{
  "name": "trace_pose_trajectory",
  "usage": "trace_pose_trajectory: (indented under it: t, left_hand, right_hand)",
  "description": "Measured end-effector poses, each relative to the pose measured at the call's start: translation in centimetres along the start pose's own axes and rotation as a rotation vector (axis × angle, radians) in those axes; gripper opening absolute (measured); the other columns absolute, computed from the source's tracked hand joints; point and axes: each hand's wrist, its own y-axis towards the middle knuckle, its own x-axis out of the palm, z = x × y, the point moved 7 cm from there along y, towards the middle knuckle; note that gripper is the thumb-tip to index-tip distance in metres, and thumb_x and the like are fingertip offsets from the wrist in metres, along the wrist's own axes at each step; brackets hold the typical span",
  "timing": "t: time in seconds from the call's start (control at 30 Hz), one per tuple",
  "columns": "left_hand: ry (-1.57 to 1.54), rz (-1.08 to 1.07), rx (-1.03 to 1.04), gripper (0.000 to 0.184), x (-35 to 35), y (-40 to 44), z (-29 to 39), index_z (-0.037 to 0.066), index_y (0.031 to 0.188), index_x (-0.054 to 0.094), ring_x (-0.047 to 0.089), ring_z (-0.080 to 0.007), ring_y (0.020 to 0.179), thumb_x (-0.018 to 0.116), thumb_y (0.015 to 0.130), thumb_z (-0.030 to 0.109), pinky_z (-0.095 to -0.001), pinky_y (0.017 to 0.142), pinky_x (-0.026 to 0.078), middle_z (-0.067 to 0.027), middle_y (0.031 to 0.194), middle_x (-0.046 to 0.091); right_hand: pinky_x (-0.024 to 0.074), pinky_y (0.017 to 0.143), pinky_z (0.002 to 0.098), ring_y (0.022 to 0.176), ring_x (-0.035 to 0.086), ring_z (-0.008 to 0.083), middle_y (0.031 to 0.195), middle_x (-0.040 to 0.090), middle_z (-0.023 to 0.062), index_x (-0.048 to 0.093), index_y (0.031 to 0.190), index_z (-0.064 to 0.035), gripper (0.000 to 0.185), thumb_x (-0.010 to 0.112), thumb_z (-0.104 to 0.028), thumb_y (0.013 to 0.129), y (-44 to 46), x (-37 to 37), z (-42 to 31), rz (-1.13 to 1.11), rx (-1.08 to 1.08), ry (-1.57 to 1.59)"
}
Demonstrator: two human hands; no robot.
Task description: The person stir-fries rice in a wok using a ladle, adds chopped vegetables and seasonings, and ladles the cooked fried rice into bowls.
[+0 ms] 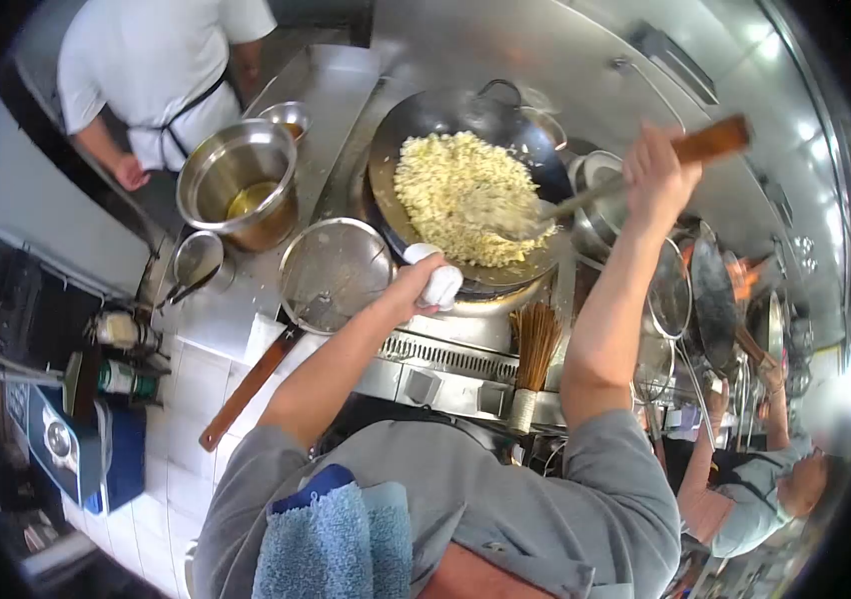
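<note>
A large dark wok (530,135) stands on the stove with a pale yellow, crumbly food (460,185) in it. My left hand (420,287) is closed on a white cloth (439,286) at the wok's near rim. Above the wok's right side, my right hand (661,172) is wrapped round a ladle (595,194) with a wooden handle end. Its bowl lies in the food at the lower right and looks blurred. A round strainer (336,275) with a wooden handle lies left of the cloth.
A steel pot (238,185) of yellow liquid and a small bowl (286,118) stand at the left. A bamboo brush (537,344) stands at the stove's front. A person in white (151,70) is at the upper left; another person (760,494) works at the right near flames.
</note>
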Motion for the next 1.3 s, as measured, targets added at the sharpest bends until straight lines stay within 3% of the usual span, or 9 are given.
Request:
trace_pose_trajectory:
  t: [0.17,0.33,0.4,0.53,0.63,0.77,0.93,1.1,1.3]
  left_hand:
    - [-0.042,-0.052,0.006,0.03,0.3,0.7,-1.5,0.023,0.091,0.057,0.056,-0.0135,0.076,0.052,0.078,0.049,-0.0337,0.059,0.045,0.0024,0.085,0.06]
    - [-0.045,0.02,-0.025,0.031,0.2,0.0,-0.4,0.024,0.095,0.057,0.057,-0.0137,0.078,0.052,0.078,0.05,-0.0334,0.06,0.045,0.0027,0.087,0.061]
    - [-0.043,0.009,-0.036,0.032,0.2,0.8,-0.9,0.023,0.094,0.057,0.057,-0.0135,0.077,0.053,0.076,0.05,-0.0322,0.057,0.045,0.0028,0.086,0.061]
    - [-0.05,-0.059,-0.008,0.03,0.8,0.1,-0.5,0.022,0.089,0.057,0.057,-0.0139,0.07,0.054,0.075,0.048,-0.0297,0.049,0.043,0.0024,0.079,0.06]
    - [-0.059,-0.027,-0.021,0.03,0.8,-0.4,-0.2,0.021,0.089,0.057,0.057,-0.014,0.069,0.054,0.074,0.047,-0.0294,0.047,0.042,0.002,0.078,0.059]
    - [-0.074,-0.074,-0.01,0.031,1.0,-0.4,-0.5,0.02,0.088,0.058,0.055,-0.0146,0.066,0.055,0.073,0.047,-0.0284,0.047,0.041,0.0009,0.075,0.058]
    - [-0.054,-0.064,-0.063,0.032,0.9,-0.3,-0.5,0.023,0.09,0.059,0.056,-0.0138,0.072,0.054,0.075,0.051,-0.0316,0.055,0.043,0.0034,0.08,0.06]
    - [-0.089,-0.065,-0.074,0.03,1.2,-0.7,-0.7,0.026,0.087,0.059,0.055,-0.0134,0.073,0.051,0.076,0.052,-0.0324,0.06,0.042,0.0041,0.079,0.059]
    - [-0.08,-0.041,-0.067,0.031,1.0,-0.9,0.1,0.022,0.084,0.057,0.051,-0.0148,0.068,0.054,0.074,0.051,-0.0338,0.06,0.04,0.0025,0.074,0.056]
  right_hand:
    - [0.0207,0.037,0.0244,0.037,0.029,0.0081,0.048,0.031,-0.0034,0.035,0.06,-0.0125,0.031,0.057,0.0,0.077,2.5,0.0,5.2,-0.089,-0.1,0.148]
    - [0.0235,0.037,0.0244,0.039,0.031,0.007,0.049,0.037,-0.0029,0.045,0.06,-0.0073,0.021,0.055,-0.001,0.076,4.2,0.9,-2.8,0.047,-0.291,0.06]
    - [0.0275,0.035,0.0249,0.038,0.035,0.009,0.05,0.039,-0.0013,0.043,0.067,-0.0066,0.015,0.055,-0.001,0.075,4.8,-0.1,6.5,0.253,-0.167,-0.045]
    - [0.0232,0.036,0.0235,0.036,0.029,0.0065,0.048,0.033,-0.0047,0.041,0.064,-0.009,0.021,0.057,-0.003,0.077,6.9,4.1,5.8,0.024,0.042,0.034]
    - [0.019,0.035,0.0219,0.035,0.028,0.0054,0.046,0.034,-0.004,0.041,0.06,-0.0087,0.024,0.057,-0.003,0.077,2.0,5.1,-1.0,-0.062,-0.023,0.135]
    - [0.0249,0.037,0.0229,0.038,0.033,0.0073,0.048,0.037,-0.0022,0.045,0.063,-0.0073,0.02,0.057,0.0,0.077,-1.1,4.5,8.1,0.003,-0.035,0.022]
    - [0.0238,0.037,0.0216,0.037,0.033,0.0072,0.049,0.04,-0.0024,0.042,0.06,-0.0102,0.027,0.06,0.001,0.076,-2.7,2.3,-2.0,-0.017,-0.031,0.028]
    - [0.0221,0.04,0.0225,0.04,0.029,0.0057,0.051,0.036,-0.0039,0.036,0.061,-0.0099,0.03,0.058,0.002,0.079,-2.2,-0.1,7.4,-0.077,-0.078,-0.025]
    - [0.0226,0.036,0.0213,0.04,0.035,0.0056,0.052,0.038,-0.0037,0.045,0.069,-0.0063,0.018,0.059,0.003,0.077,-4.9,-2.5,2.8,0.041,-0.216,-0.146]
